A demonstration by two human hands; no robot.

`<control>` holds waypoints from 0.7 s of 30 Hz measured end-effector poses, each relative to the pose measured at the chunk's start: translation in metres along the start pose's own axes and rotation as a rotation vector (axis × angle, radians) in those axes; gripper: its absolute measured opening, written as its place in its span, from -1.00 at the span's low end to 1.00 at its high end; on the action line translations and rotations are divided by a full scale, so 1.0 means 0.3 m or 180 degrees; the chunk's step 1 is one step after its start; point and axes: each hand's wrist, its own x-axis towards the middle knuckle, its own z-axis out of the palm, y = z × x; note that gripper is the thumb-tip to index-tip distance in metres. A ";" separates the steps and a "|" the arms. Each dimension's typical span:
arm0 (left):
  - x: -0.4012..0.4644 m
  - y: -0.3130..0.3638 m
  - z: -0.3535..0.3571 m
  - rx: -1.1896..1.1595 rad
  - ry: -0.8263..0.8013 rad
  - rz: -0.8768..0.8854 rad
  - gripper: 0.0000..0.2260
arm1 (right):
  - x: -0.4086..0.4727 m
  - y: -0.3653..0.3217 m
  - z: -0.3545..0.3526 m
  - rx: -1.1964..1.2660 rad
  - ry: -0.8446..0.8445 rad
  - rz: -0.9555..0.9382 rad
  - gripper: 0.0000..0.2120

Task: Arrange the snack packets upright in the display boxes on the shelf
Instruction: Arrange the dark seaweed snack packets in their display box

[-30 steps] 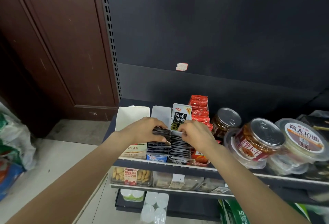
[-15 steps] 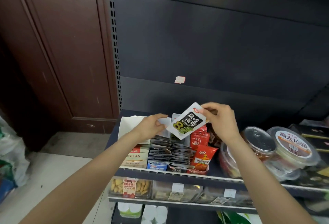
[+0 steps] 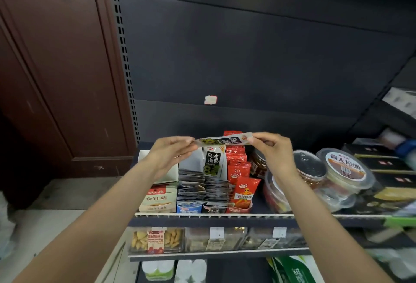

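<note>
I hold one black-and-white seaweed snack packet [image 3: 224,141] level in the air above the shelf, seen nearly edge-on. My left hand [image 3: 171,154] pinches its left end and my right hand [image 3: 271,147] pinches its right end. Below it stands a display box [image 3: 203,207] filled with rows of dark packets [image 3: 204,187], and one matching packet [image 3: 213,163] stands upright at the back. To the right, red snack packets [image 3: 238,170] fill another display box [image 3: 238,210].
A beige carton [image 3: 157,199] sits left of the boxes. Clear tubs with metal lids [image 3: 313,170] crowd the shelf on the right. A lower shelf [image 3: 202,254] holds more snacks. A brown door [image 3: 56,68] stands to the left.
My hands lifted out of the box, raising one packet. The right hand took it first, then the left hand took its other end, and it turned flat.
</note>
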 end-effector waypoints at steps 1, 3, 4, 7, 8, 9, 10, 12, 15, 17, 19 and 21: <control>-0.005 -0.001 -0.004 -0.0048 0.0052 0.0013 -0.86 | -0.008 0.008 -0.001 0.0153 -0.0148 0.0129 -0.87; -0.020 -0.002 -0.007 -0.0170 0.0077 0.0039 -0.82 | -0.023 0.024 -0.002 0.0440 -0.0331 0.0424 -0.80; -0.030 -0.004 -0.007 -0.0159 0.0047 0.0086 -0.78 | -0.030 0.031 0.000 0.0613 -0.0379 0.0563 -0.78; -0.059 -0.012 0.002 0.0259 -0.0093 0.0363 -0.63 | -0.057 0.041 -0.003 0.1148 -0.0435 0.0712 -0.76; -0.069 -0.008 0.008 0.0438 -0.0146 0.0474 -0.59 | -0.066 0.044 -0.005 0.1208 -0.0434 0.0633 -0.75; -0.076 -0.003 0.013 0.0630 -0.0188 0.0593 -0.56 | -0.077 0.043 -0.006 0.1238 -0.0450 0.0548 -0.72; -0.083 0.005 0.017 0.0833 -0.0217 0.0728 -0.52 | -0.086 0.044 -0.007 0.1251 -0.0464 0.0503 -0.67; -0.091 0.019 0.020 0.1181 -0.0252 0.1018 -0.48 | -0.097 0.046 -0.006 0.1253 -0.0469 0.0483 -0.59; -0.100 0.017 0.018 0.1356 -0.0216 0.1275 -0.46 | -0.101 0.049 0.000 0.1128 -0.0410 0.0447 -0.59; -0.105 0.010 0.018 0.1354 -0.0197 0.1289 -0.46 | -0.104 0.048 0.005 0.1069 -0.0368 0.0457 -0.59; -0.103 0.008 0.018 0.1351 -0.0175 0.1242 -0.46 | -0.104 0.052 0.006 0.1080 -0.0409 0.0464 -0.60; -0.091 0.008 0.011 0.1354 -0.0124 0.1129 -0.48 | -0.096 0.052 0.003 0.1127 -0.0435 0.0458 -0.65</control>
